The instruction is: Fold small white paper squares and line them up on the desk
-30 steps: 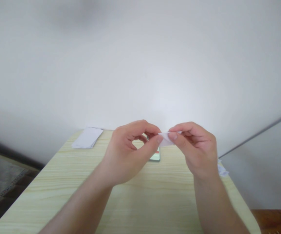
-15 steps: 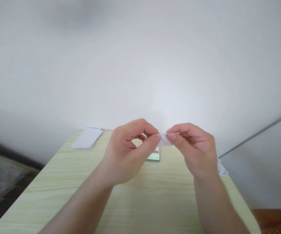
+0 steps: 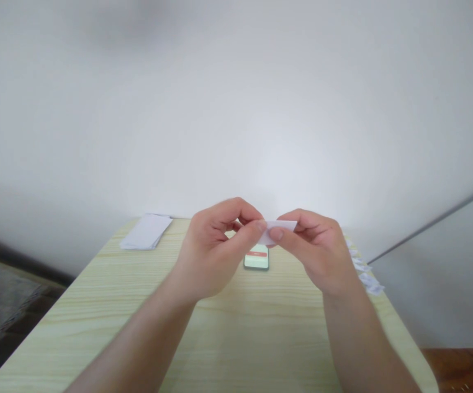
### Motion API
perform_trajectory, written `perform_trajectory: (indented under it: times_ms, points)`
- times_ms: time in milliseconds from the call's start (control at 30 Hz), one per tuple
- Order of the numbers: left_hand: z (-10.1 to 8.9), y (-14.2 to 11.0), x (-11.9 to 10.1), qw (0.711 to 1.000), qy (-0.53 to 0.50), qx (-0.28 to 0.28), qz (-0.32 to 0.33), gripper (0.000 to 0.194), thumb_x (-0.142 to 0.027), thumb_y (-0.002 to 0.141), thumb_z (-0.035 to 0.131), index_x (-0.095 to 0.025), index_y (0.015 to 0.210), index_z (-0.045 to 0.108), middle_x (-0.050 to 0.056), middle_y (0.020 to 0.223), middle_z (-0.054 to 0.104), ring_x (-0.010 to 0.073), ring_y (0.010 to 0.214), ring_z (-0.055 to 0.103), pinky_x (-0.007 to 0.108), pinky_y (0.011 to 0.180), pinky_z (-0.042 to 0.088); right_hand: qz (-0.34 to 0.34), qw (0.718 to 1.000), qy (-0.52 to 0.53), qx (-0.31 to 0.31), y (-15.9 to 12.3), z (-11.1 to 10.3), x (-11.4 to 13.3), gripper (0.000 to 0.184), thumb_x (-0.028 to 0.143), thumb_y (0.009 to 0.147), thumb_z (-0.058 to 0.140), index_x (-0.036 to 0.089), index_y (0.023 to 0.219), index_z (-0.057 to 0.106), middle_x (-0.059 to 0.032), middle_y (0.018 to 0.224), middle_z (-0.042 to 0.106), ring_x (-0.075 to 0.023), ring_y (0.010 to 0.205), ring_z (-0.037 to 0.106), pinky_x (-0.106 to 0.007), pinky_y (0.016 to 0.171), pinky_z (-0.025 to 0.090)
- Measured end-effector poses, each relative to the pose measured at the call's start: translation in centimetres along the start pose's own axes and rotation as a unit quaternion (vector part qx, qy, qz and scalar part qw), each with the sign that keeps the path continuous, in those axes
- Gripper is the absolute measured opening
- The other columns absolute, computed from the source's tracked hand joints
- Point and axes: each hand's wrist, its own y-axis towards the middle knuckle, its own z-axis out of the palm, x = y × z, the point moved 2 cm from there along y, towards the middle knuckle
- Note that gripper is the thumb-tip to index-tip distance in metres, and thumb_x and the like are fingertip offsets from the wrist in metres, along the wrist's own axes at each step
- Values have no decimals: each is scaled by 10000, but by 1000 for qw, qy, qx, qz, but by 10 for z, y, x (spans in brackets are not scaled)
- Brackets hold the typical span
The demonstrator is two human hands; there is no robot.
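Observation:
A small piece of folded white paper is held in the air above the table, between my two hands. My left hand pinches its left end with thumb and forefinger. From the other side, my right hand grips the paper, its thumb lying across the front and its fingers behind. The paper's upper right corner sticks out past the right thumb. Just below the hands a phone with a lit screen lies on the table, partly covered from view.
A stack of white paper sheets lies at the table's back left. Several crumpled or folded white paper pieces line the right edge, partly behind my right wrist. The pale wooden table meets a white wall at the back.
My right hand has shifted left along the paper, closer to my left hand. More of the paper's right corner now shows, and more of the phone and the paper pieces at right are visible.

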Motion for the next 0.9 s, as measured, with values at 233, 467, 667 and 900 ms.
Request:
perform_trajectory:
  times_ms: [233,467,667,900]
  points:
    - [2,2,5,998,-58,8,-31,162,-266,916,659,-191,774,676,4,711,670,134,669,588,267,598,475,1,1000,-11,9,1,-1,0,153,339,866,780,196,912,757,-36,834,763,-175,778,705,-302,695,559]
    - [5,2,5,997,-76,2,-30,163,-270,915,652,-189,773,659,10,708,683,148,673,611,280,604,476,1,999,-32,12,-1,0,2,173,358,884,760,188,866,733,-27,808,753,-159,760,714,-282,690,578]
    - [2,4,10,997,-52,-53,-15,150,-237,898,656,-183,757,656,-7,655,624,118,640,537,250,577,416,6,999,-42,16,1,-2,-1,199,386,894,745,191,933,761,-43,851,778,-179,807,733,-289,689,591]
    - [3,5,12,997,-51,-53,-13,145,-263,897,663,-175,782,670,4,667,635,126,642,552,257,589,438,-15,999,-41,0,3,-5,-4,186,370,885,758,186,917,757,-50,835,778,-177,781,725,-303,692,595]
